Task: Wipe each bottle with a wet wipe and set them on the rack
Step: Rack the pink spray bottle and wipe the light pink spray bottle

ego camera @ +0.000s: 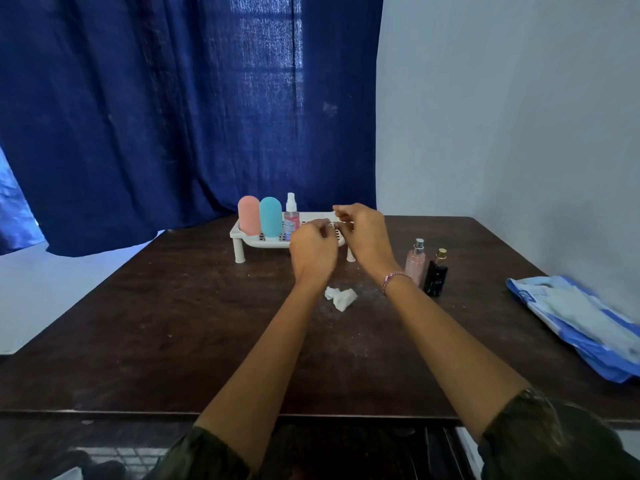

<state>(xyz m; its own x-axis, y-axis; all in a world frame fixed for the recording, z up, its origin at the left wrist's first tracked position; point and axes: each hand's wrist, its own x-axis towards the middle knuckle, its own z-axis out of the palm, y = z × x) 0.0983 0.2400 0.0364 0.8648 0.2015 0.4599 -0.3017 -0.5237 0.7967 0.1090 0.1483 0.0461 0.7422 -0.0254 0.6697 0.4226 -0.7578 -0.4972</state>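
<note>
With the table (166, 323) stretching wide leftward, the left hand (313, 252) and right hand (365, 235) are hovering before the rack (238, 233), fingers curled, grip unclear.

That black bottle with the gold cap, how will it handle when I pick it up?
The black bottle stands tall and narrow, so a sideways nudge would probably tip it, perhaps into the pink perfume bottle right beside it. It looks like glass: likely heavy for its size, smooth, breakable.

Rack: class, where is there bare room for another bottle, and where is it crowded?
Free: the rack right of the spray bottle, partly hidden behind the left hand and right hand. Crowded: its left end, with the pink bottle, teal bottle and spray bottle.
</note>
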